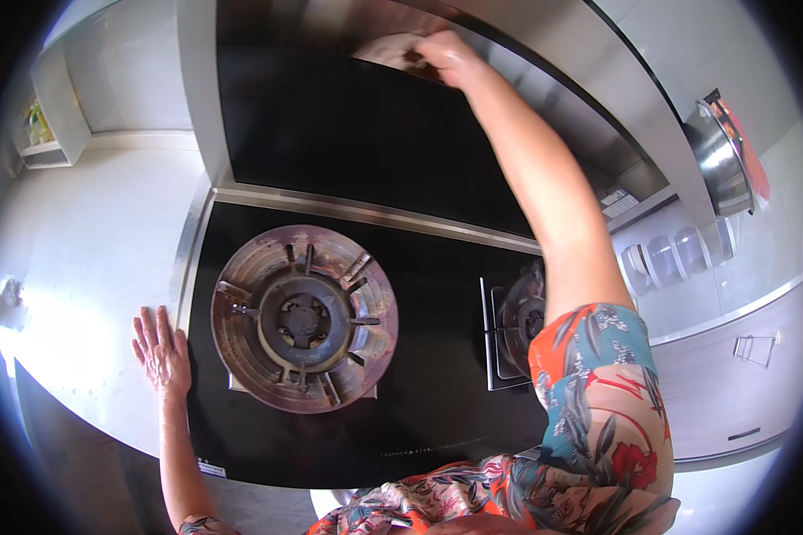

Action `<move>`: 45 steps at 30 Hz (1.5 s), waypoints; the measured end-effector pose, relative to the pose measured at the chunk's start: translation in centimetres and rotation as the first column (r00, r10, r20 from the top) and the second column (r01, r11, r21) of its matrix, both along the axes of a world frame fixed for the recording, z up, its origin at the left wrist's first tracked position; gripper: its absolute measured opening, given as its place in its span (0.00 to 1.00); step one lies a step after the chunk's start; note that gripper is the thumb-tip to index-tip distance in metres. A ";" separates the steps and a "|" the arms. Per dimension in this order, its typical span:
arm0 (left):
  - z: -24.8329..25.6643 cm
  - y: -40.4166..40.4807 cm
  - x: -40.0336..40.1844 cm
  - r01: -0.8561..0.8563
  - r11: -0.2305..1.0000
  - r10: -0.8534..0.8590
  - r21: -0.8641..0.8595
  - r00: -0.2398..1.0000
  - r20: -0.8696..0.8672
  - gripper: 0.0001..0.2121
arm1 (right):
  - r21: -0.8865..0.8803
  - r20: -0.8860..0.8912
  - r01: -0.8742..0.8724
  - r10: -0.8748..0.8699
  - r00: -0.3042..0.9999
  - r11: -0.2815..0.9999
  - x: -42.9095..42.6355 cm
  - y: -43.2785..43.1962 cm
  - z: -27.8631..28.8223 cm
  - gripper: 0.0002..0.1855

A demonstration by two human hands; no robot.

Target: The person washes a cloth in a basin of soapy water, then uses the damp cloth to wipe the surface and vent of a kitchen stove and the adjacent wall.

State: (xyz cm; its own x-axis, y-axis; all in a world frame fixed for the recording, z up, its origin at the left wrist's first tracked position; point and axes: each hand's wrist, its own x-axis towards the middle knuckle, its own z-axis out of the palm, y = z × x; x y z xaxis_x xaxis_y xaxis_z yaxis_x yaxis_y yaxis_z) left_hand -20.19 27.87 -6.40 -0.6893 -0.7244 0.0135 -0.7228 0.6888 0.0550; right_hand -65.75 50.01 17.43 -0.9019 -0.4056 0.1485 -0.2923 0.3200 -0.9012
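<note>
My right hand (447, 57) grips a pale cloth (391, 50) and presses it to the upper part of the range hood, at the top edge of the black panel (348, 120). Motion blurs the cloth and the steel above it. Palm down, my left hand (160, 351) rests with fingers spread on the white countertop (100, 221), beside the stove's left edge. Between my arms lies the black glass cooktop (441, 414). Its left burner bears a round, stained metal wind shield (241, 361) with pot-support prongs. My right arm partly hides the right burner (518, 321).
A steel pot (719, 160) hangs on the right wall near a red item (749, 154). Below it stand several clear containers (662, 257). A small wire rack (755, 350) is at the right. At the far left, a wall shelf (63, 114) holds a yellow-green package (38, 124).
</note>
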 end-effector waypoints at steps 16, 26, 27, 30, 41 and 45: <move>-1.4 -0.4 -0.1 0.011 0.994 -0.003 -0.106 0.996 0.084 0.24 | 0.814 -0.402 0.525 -0.412 0.818 0.247 -12.0 42.8 -0.5 0.14; 0.3 0.3 -0.3 -0.027 0.999 0.031 -0.036 0.995 0.090 0.23 | 0.929 -0.243 0.248 -0.054 0.969 0.274 -10.4 25.9 -1.1 0.15; 0.0 0.3 -0.5 -0.022 0.999 0.024 -0.024 0.996 0.085 0.23 | 0.934 -0.230 0.226 -0.016 0.973 0.277 -9.7 23.5 -1.1 0.15; 0.0 0.2 -0.4 -0.010 1.000 0.009 0.003 0.999 0.043 0.23 | 0.936 -0.193 0.150 0.107 0.975 0.319 -7.6 14.8 -0.9 0.15; 0.2 -0.3 0.5 0.089 0.993 -0.075 0.079 0.984 -0.159 0.24 | 0.858 -0.279 0.063 0.361 0.890 0.509 1.2 -13.4 -0.2 0.15; 0.4 -0.7 0.8 0.093 0.992 -0.076 0.082 0.979 -0.188 0.24 | 0.779 -0.336 0.103 0.274 0.901 0.618 2.5 -18.8 -0.5 0.15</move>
